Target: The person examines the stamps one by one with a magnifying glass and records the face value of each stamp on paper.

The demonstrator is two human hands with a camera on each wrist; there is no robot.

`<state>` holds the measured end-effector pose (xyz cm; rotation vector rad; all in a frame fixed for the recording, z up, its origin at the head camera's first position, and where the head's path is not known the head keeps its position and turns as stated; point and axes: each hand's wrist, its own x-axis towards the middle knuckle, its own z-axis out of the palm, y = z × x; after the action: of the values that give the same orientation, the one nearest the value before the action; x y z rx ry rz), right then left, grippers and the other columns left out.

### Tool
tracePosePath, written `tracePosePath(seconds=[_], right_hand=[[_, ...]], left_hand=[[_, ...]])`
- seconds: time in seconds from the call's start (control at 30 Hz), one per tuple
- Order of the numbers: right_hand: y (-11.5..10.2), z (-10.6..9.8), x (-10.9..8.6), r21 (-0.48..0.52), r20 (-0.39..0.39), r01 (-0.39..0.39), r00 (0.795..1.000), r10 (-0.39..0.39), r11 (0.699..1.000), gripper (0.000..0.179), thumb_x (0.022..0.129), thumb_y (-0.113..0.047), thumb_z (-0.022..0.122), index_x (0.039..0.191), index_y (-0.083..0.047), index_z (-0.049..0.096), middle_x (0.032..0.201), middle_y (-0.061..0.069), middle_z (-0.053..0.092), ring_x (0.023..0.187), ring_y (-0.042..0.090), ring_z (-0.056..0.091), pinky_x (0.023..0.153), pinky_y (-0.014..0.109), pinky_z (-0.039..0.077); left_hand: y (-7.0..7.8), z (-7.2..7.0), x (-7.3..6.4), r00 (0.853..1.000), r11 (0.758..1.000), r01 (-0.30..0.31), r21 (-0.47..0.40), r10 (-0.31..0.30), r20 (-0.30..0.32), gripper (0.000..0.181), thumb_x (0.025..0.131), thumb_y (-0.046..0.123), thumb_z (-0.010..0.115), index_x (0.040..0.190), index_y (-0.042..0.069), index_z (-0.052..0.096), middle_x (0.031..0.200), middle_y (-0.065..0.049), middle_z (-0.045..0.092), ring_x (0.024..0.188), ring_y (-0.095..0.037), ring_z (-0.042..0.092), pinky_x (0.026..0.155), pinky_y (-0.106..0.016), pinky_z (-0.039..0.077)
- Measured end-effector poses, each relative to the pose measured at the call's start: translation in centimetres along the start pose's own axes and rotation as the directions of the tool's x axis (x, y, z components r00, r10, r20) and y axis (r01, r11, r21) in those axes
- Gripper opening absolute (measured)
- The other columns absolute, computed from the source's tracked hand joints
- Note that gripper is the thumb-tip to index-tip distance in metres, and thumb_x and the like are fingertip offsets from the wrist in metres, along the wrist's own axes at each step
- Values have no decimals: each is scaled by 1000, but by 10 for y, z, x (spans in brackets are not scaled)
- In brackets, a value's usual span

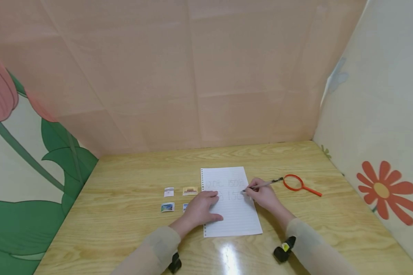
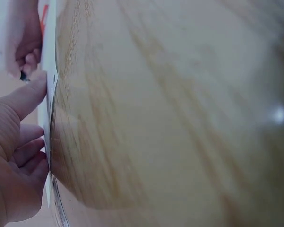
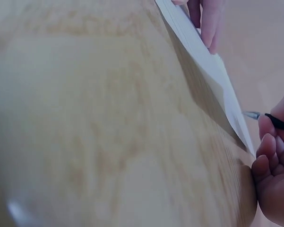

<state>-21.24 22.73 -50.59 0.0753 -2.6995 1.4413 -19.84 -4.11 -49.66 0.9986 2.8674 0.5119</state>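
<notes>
A lined sheet of paper point(image 1: 230, 223) with punched holes down its left edge lies on the table, rows of faint handwriting across its upper half. My left hand point(image 1: 201, 209) rests on its left side, thumb and fingers spread over the page. With my right hand point(image 1: 264, 194) I pinch a pen point(image 1: 270, 182), its tip at the handwriting near the sheet's right side. In the right wrist view the pen's black grip point(image 3: 279, 123) and silvery tip show beside the paper point(image 3: 217, 78), whose near edge lifts slightly off the table.
Several small picture cards, among them a yellowish one point(image 1: 190, 191) and a blue-green one point(image 1: 167, 207), lie left of the paper; my left hand partly covers one. A red-rimmed magnifying glass point(image 1: 311, 190) lies on the right. Walls point(image 1: 206, 95) enclose the table's back and sides.
</notes>
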Motion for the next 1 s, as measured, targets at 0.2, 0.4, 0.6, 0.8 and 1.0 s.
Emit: tracePosePath(seconds=[0.2, 0.4, 0.6, 0.8, 1.0], right_hand=[[4, -2, -1, -17, -43, -50, 998, 50, 999, 9, 86, -5, 67, 86, -5, 58, 72, 4, 55, 59, 16, 49, 47, 23, 41], [3, -3, -1, -20, -43, -28, 999, 27, 999, 9, 85, -4, 67, 84, -5, 58, 69, 4, 55, 57, 16, 49, 47, 23, 40], [1, -2, -1, -43, -34, 29, 999, -30, 999, 9, 83, -3, 68, 82, -5, 58, 68, 3, 54, 56, 15, 50, 45, 23, 40], [3, -5, -1, -57, -56, -3, 998, 0, 998, 9, 83, -4, 67, 83, -5, 58, 69, 4, 54, 57, 16, 49, 45, 24, 40], [5, -8, -2, -44, -65, -48, 997, 45, 998, 9, 85, -5, 67, 86, -4, 58, 70, 4, 55, 58, 17, 49, 46, 23, 40]], left_hand=[[0, 0, 1, 1000, 1000, -1, 1, 1, -1, 73, 79, 52, 78, 135, 9, 61, 147, -4, 50, 135, -25, 45, 113, -37, 34], [0, 0, 0, 1000, 1000, 1, 3, -1, 5, 73, 80, 52, 78, 135, 8, 60, 147, -4, 50, 135, -25, 45, 113, -36, 34], [1, -2, 0, 1000, 1000, 3, -3, -3, 6, 73, 80, 52, 78, 135, 7, 60, 147, -5, 50, 135, -25, 45, 113, -36, 34], [1, -2, 0, 1000, 1000, 1, -4, -1, 6, 72, 81, 51, 78, 135, 7, 61, 146, -5, 51, 135, -25, 45, 113, -36, 35], [3, -4, -1, 1000, 1000, 5, -21, -5, 9, 72, 81, 50, 79, 135, 6, 60, 147, -6, 50, 135, -25, 45, 113, -37, 35]])
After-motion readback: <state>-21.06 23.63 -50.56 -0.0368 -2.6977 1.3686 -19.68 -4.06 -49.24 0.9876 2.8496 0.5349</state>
